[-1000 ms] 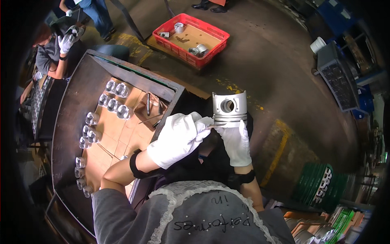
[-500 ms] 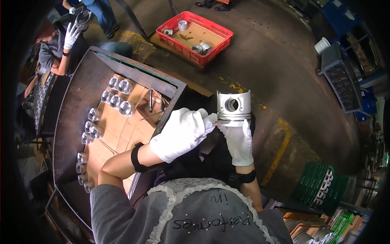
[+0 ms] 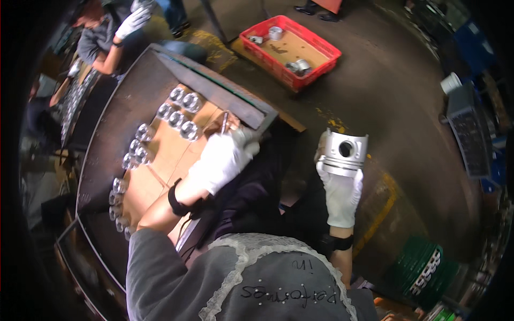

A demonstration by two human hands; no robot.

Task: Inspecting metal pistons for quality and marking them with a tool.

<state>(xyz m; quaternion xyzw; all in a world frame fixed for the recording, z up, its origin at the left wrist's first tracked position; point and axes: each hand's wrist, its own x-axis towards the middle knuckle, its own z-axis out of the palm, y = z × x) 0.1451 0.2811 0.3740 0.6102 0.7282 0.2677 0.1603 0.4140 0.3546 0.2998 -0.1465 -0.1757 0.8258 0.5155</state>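
My right hand (image 3: pixel 341 193), in a white glove, holds a silver piston (image 3: pixel 344 153) upright out over the floor, its pin hole facing me. My left hand (image 3: pixel 220 161), also gloved, reaches onto the dark metal tray (image 3: pixel 107 144) at its near right corner. Its curled fingertips lie beside a thin metal tool (image 3: pixel 224 122) on the cardboard lining. I cannot see whether those fingers grip anything. Several shiny pistons (image 3: pixel 181 109) stand in rows along the tray's far and left sides.
A red crate (image 3: pixel 321 45) with a few metal parts sits on the concrete floor ahead. Another person (image 3: pixel 115 32) in white gloves works at the upper left. A green crate (image 3: pixel 423 273) stands at lower right, and a grey bin (image 3: pixel 471 134) at right.
My left hand left the piston and moved left and down to the tray's corner by the thin tool. My right hand with the piston stayed nearly still.
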